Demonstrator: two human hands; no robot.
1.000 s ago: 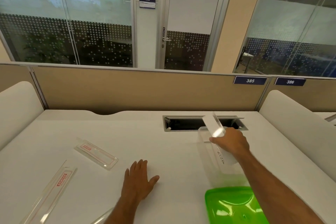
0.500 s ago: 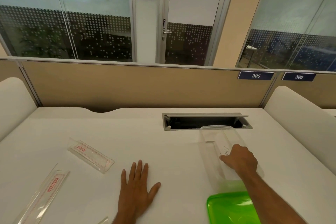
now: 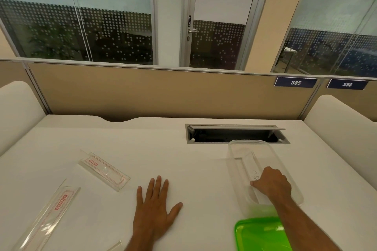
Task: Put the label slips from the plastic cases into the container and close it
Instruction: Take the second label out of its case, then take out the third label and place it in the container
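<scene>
The right hand (image 3: pixel 272 184) reaches into the clear container (image 3: pixel 240 146), fingers curled on a label slip (image 3: pixel 252 166) to lay it flat; the left hand (image 3: pixel 154 212) rests spread on the desk (image 3: pixel 163 149), steadying.

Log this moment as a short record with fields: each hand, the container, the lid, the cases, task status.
left hand: flat on the desk, fingers spread, holds nothing
right hand: inside the container, fingers curled on a label slip
container: clear, open, on the desk
lid: green, off, lying at the container's near end
plastic cases: one and another on the desk's left, red print; an edge of a third at the bottom
task status: slip going in, container not yet closed
</scene>
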